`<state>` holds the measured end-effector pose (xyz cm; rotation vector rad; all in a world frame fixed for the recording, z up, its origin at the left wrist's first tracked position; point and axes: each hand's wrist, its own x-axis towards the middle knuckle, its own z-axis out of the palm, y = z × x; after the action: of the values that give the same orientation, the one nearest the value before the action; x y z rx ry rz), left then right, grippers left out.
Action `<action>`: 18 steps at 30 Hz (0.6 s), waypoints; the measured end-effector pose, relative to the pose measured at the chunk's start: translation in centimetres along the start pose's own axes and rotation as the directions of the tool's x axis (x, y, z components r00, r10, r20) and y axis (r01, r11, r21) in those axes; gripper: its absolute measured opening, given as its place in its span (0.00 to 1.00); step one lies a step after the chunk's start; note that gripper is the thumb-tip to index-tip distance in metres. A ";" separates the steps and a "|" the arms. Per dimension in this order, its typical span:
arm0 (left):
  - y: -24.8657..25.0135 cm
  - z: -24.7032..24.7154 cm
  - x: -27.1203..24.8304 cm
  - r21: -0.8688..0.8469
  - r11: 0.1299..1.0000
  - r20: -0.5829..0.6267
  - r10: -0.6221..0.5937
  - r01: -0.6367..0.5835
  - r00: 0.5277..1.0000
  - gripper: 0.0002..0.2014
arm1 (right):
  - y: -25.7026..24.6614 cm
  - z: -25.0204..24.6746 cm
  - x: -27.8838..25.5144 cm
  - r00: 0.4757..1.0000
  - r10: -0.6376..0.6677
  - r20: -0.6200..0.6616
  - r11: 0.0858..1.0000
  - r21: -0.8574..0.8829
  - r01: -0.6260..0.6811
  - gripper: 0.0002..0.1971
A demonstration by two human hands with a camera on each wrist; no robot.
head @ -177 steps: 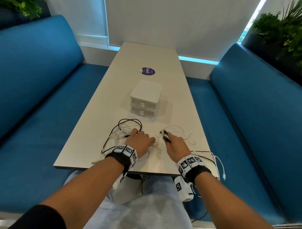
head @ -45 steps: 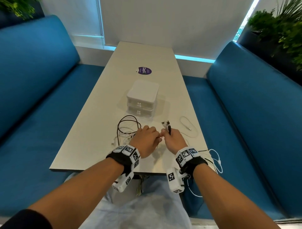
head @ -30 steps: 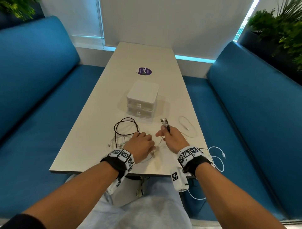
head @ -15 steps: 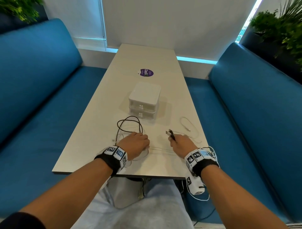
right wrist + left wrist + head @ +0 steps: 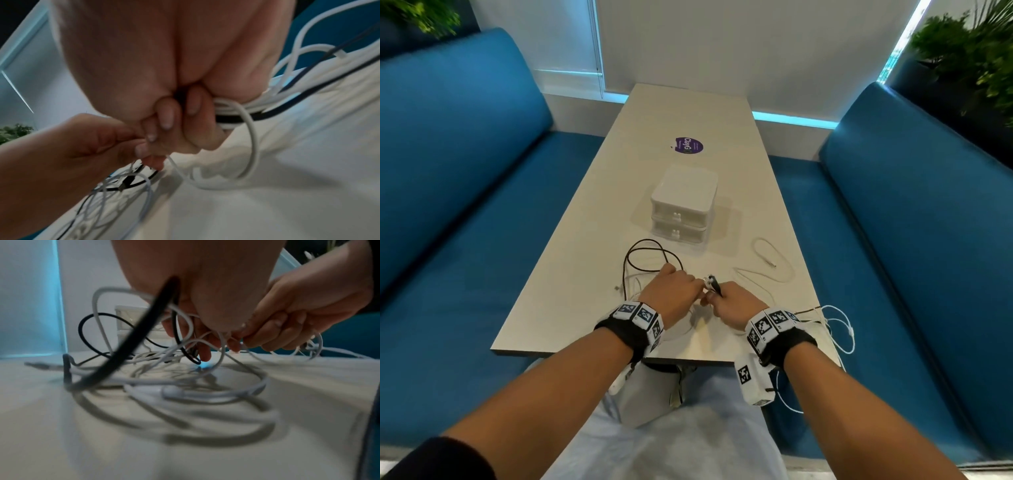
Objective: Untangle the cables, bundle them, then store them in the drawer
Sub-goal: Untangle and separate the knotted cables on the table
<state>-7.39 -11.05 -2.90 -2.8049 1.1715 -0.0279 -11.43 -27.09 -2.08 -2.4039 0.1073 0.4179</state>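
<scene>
A tangle of white cables [image 5: 205,386] and a black cable [image 5: 640,253] lies on the near end of the table [image 5: 571,274]. My left hand [image 5: 671,294] sits over the tangle, pinching a thin white strand, with the black cable running under its palm. My right hand [image 5: 732,305] touches it fingertip to fingertip; its curled fingers [image 5: 185,126] grip white and black cables, and the cable plugs [image 5: 714,282] stick up from the fist. The white two-drawer box [image 5: 683,205] stands behind the hands, both drawers closed.
A thin white cable [image 5: 774,263] lies loose at the right of the table. More white cable [image 5: 839,329] hangs over the right edge. Blue benches [image 5: 928,240] flank the table, and a purple sticker [image 5: 689,145] marks its far half.
My hands were apart half a second ago, with a strand stretched between them. They have come together and the right hand with its plugs has moved left to meet the left fingers.
</scene>
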 end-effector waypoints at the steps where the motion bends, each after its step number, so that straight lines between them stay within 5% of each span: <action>1: -0.1 0.0 -0.2 0.023 1.000 0.007 0.009 -0.009 1.000 0.12 | 0.2 0.1 -0.1 1.000 -0.010 0.026 0.999 -0.030 0.010 0.14; 5: -0.9 0.2 -1.0 0.039 0.999 0.016 0.026 -0.026 1.000 0.10 | 0.8 -0.5 -0.4 1.000 -0.013 -0.004 0.975 -0.221 0.012 0.11; 10: -4.0 0.9 -2.8 0.033 0.999 0.040 -0.015 0.014 0.999 0.14 | 4.5 -2.9 -1.0 0.965 0.166 -0.203 0.868 -0.435 -0.241 0.15; 18: -1.5 1.3 -1.5 0.047 0.998 0.074 -0.045 0.041 0.996 0.12 | 2.3 -1.3 -1.4 0.907 0.143 -0.397 0.926 -0.271 -0.264 0.17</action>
<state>-7.30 -8.78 -4.03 -2.7661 1.0804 0.0459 -12.79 -29.71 -2.12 -2.7821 0.5037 0.0674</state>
